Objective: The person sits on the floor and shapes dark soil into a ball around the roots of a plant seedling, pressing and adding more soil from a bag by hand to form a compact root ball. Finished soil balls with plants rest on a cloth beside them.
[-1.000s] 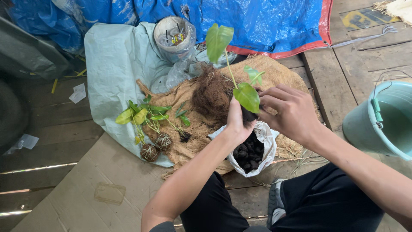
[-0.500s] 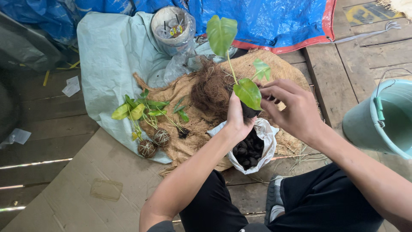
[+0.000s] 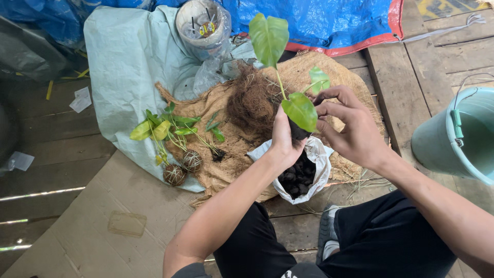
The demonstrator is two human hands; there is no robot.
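Left hand (image 3: 286,138) grip pinches dark root base of seedling (image 3: 288,77), held upright above white bag of dark chunks (image 3: 301,175) at near edge of burlap sheet (image 3: 334,82). Right hand (image 3: 350,128) grip curls round same root base from other side, fingertips touching it. Coir fibre heap (image 3: 252,103) just behind. Two wrapped plant balls (image 3: 183,167) lie at burlap's left edge. Teal bucket (image 3: 458,136) stands well apart, on floor planks at right.

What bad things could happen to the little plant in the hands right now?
The plant has a thin stem, and both the left hand and right hand press around its dark root ball, so the stem might bend or snap. It hangs right above the open white bag of dark chunks, so bits of root ball might crumble off. The teal bucket stands beside the right arm and could be bumped.
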